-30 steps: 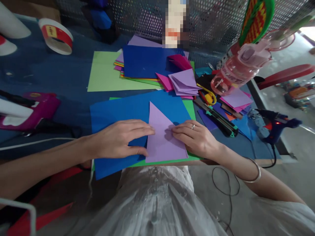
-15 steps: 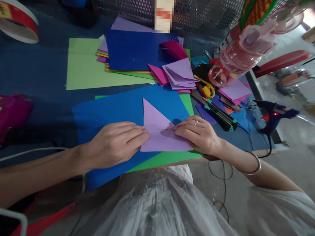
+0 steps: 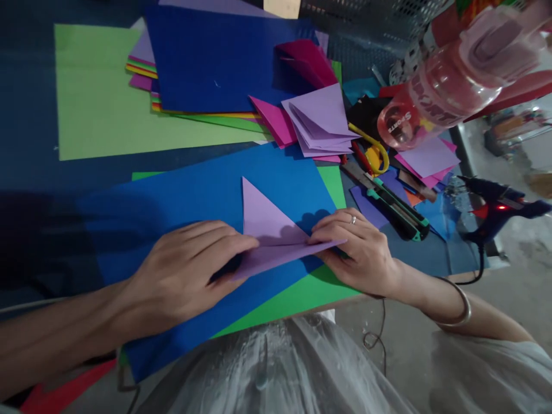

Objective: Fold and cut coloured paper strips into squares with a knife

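Note:
Between my hands is a folded sheet of lilac paper [image 3: 265,215], its upper part a flat triangle and its near flap raised along a crease. My left hand [image 3: 185,270] grips the flap's left end, thumb beneath and fingers on top. At the right end my right hand [image 3: 353,247], with a ring on one finger, pinches the paper near the crease. Beneath the folded paper lies a blue sheet [image 3: 181,201], over a green sheet [image 3: 293,299] at the table's front edge.
Behind lie a stack of coloured sheets [image 3: 224,63], a light green sheet [image 3: 95,98] and folded lilac pieces [image 3: 317,118]. To the right are a box cutter [image 3: 394,207], a pink bottle [image 3: 440,86] and a glue gun with a red light [image 3: 495,207].
The lilac paper's near edge, flat before, is now lifted as a flap. My left hand's thumb has moved under it. The view has shifted closer.

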A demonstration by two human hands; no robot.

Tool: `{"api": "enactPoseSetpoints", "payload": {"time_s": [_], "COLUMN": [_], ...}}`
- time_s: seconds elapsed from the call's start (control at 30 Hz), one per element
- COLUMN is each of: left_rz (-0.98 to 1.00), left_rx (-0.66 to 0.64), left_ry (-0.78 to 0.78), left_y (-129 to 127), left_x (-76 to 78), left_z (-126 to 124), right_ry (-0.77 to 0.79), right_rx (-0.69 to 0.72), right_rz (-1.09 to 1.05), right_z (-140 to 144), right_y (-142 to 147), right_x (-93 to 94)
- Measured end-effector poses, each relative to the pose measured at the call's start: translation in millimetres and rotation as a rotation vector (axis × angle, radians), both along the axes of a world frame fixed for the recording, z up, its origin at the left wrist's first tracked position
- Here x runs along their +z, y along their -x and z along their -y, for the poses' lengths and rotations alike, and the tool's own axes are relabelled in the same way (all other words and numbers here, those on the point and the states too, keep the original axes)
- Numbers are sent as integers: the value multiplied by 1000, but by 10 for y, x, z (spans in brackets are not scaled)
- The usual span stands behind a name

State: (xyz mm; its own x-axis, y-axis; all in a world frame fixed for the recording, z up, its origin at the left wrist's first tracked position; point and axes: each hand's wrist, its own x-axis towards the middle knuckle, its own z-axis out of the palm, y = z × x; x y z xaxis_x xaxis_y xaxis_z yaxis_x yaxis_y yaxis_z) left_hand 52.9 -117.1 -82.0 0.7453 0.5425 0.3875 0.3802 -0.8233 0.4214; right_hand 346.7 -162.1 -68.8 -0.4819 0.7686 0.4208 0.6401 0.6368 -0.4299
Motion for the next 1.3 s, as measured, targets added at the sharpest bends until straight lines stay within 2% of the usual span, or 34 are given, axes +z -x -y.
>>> {"api": "enactPoseSetpoints", "payload": {"time_s": [0.13, 0.23, 0.37, 0.5, 0.6, 0.7, 0.8, 0.9, 1.0, 1.13, 1.3], "left_rz": [3, 32, 17, -14, -19, 1, -40, -41, -20, -93, -129], "left_rx": [225, 327, 392, 405, 387, 356, 290, 44, -122, -116, -126], "left_ry": [39, 42, 161, 309, 320, 201, -52, -278, -336, -348, -502], "left_y": [-87, -109, -134, -167, -173, -158, -131, -103, -92, -97, -82], "left_x": [59, 30, 7, 43, 35, -10, -61, -116, -141, -82, -17], "left_z": [35, 45, 24, -18, -56, -81, -66, -11, 44, 87, 146], "right_ry": [85, 173, 229, 186, 148, 129, 122, 129, 123, 104, 96], "right_rx": [-112, -190, -255, -282, -273, -263, -261, -261, -265, -275, -390], "right_rz": [28, 26, 49, 103, 141, 158, 185, 205, 206, 241, 237], "right_z": [-41, -55, -52, -59, -80, -102, -113, -114, -121, -160, -155], "right_y": [29, 51, 88, 112, 117, 118, 126, 137, 134, 109, 157], "right_x": [26, 39, 54, 60, 48, 33, 28, 28, 19, -12, -37]}}
